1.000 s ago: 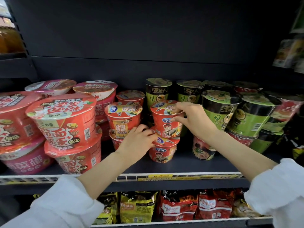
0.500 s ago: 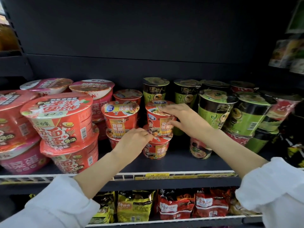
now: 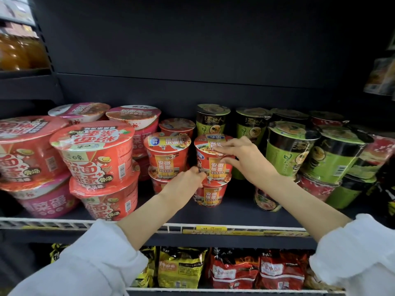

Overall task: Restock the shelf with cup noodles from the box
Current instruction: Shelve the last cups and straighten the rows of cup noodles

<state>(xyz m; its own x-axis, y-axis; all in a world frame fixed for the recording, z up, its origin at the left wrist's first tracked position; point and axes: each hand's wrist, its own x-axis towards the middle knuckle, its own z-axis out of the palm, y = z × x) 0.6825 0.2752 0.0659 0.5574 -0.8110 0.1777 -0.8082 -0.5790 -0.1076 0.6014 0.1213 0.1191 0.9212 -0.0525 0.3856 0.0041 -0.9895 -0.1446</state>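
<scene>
A small red cup of noodles (image 3: 210, 162) stands on top of a second red cup (image 3: 211, 194) in the middle of the dark shelf (image 3: 245, 212). My right hand (image 3: 241, 159) grips the upper cup at its lid and right side. My left hand (image 3: 188, 182) touches the seam between the two cups from the left, fingers curled. Just to the left stands another stack of two red cups (image 3: 167, 154). The box is not in view.
Large red and pink bowl noodles (image 3: 94, 152) fill the shelf's left. Green and black cups (image 3: 290, 148) crowd the right, some tilted. A white wire rail with yellow price tags (image 3: 211, 228) edges the shelf. Bagged noodles (image 3: 235, 272) lie on the shelf below.
The upper cup has been turned so its yellow label faces me and now sits straighter on the lower cup. My left hand moved up to the seam between the cups.
</scene>
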